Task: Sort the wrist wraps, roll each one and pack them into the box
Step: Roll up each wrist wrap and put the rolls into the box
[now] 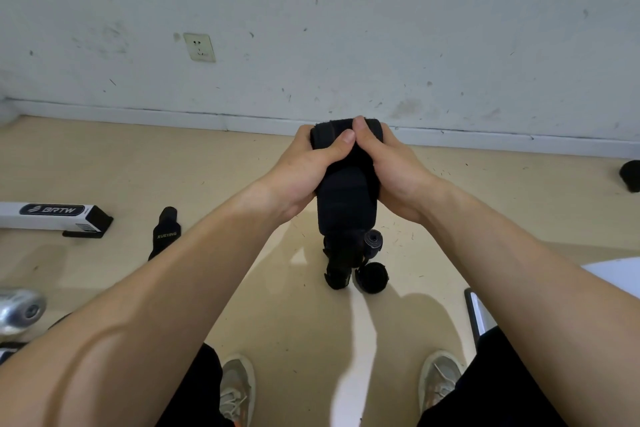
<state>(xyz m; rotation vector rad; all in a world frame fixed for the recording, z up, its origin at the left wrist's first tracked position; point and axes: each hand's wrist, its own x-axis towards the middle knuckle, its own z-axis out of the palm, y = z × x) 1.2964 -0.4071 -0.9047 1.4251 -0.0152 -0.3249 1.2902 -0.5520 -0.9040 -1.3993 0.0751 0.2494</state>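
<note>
Both hands hold one black wrist wrap point(346, 204) up in front of me, its top end partly rolled and its tail hanging down. My left hand point(304, 166) grips the roll from the left with the thumb on top. My right hand point(391, 170) grips it from the right, thumb pressed on the roll. On the floor below lie rolled black wraps point(372, 277), one roll point(373, 242) standing on end. An unrolled black wrap with lettering point(165, 232) lies to the left. A white box with a black logo point(52, 217) lies at the far left.
A white wall with a socket point(199, 47) runs behind the beige floor. Another black roll point(631, 175) sits at the far right edge. A metal object point(20, 310) is at the lower left, and a white and black object point(478, 312) at the lower right. My shoes point(237, 388) are below.
</note>
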